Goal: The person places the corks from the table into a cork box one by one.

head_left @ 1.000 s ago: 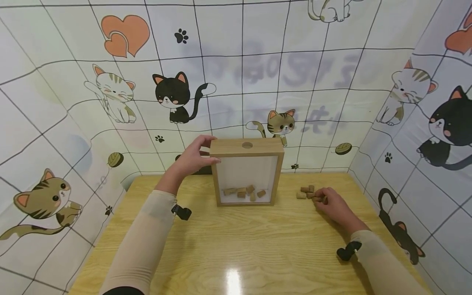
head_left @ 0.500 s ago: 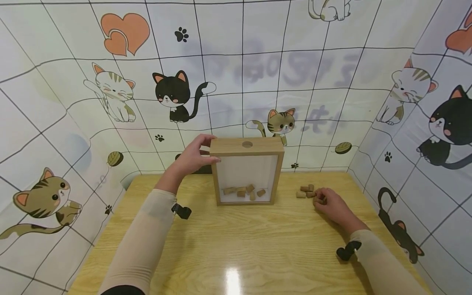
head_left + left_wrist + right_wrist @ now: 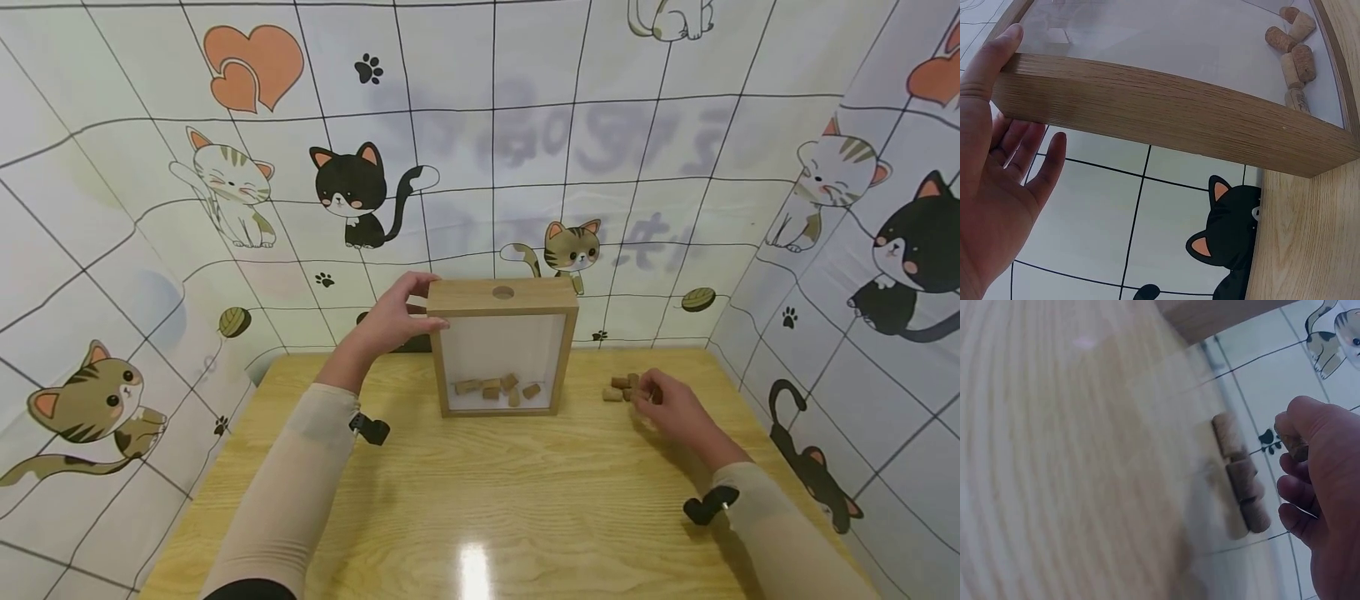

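Three loose corks [image 3: 619,388] lie on the grainy table [image 3: 480,483] as the right hand [image 3: 667,408] pinches a fourth [image 3: 1293,445], stubby and round enough to slip, while the left hand [image 3: 386,321], fingers straight, steadies the upright glass-fronted wooden box [image 3: 502,350], which could tip.

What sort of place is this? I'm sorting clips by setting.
Probably a small tabletop booth set up for recording, not a lived-in room: a light wooden table closed in on three sides by a cartoon-cat printed backdrop sheet, with only a glass-fronted wooden frame box and brown corks on it.
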Action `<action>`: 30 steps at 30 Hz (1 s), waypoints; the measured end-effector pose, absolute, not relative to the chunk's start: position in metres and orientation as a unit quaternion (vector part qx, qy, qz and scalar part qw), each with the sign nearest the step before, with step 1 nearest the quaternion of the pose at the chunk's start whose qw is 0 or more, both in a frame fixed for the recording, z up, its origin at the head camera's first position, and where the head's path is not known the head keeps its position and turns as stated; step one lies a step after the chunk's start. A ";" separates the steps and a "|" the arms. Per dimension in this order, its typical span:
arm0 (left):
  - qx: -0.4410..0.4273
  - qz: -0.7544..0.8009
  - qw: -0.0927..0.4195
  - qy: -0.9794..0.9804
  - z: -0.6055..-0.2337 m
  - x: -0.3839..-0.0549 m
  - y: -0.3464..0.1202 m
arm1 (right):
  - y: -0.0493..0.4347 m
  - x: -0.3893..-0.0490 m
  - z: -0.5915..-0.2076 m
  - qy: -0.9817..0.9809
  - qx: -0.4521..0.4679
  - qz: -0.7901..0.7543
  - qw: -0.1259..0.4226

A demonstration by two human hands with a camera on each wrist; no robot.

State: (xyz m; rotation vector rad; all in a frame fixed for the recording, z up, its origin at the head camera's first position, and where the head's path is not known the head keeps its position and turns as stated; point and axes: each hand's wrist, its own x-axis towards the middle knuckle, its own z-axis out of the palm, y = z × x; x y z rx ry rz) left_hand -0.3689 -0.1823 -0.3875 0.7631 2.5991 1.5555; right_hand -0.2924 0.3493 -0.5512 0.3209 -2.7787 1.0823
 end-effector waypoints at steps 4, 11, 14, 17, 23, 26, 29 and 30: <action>0.248 0.500 0.008 0.830 -0.386 -0.369 -0.182 | 0.342 -0.293 -0.536 -0.920 0.102 0.369 0.082; 0.245 0.498 0.007 0.832 -0.386 -0.369 -0.182 | 0.329 -0.296 -0.508 -0.911 0.127 0.376 0.108; 0.247 0.502 0.006 0.829 -0.386 -0.369 -0.182 | 0.325 -0.299 -0.496 -0.909 0.139 0.373 0.119; 0.247 0.502 0.005 0.829 -0.386 -0.368 -0.182 | 0.322 -0.303 -0.484 -0.908 0.146 0.370 0.132; 0.248 0.502 0.003 0.829 -0.387 -0.368 -0.182 | 0.315 -0.306 -0.459 -0.899 0.164 0.371 0.164; 0.250 0.499 0.000 0.830 -0.388 -0.369 -0.182 | 0.312 -0.307 -0.450 -0.895 0.166 0.375 0.173; 0.250 0.497 0.000 0.831 -0.388 -0.369 -0.182 | 0.308 -0.310 -0.441 -0.892 0.169 0.378 0.183; 0.248 0.496 -0.001 0.832 -0.388 -0.370 -0.183 | 0.307 -0.312 -0.437 -0.890 0.170 0.379 0.187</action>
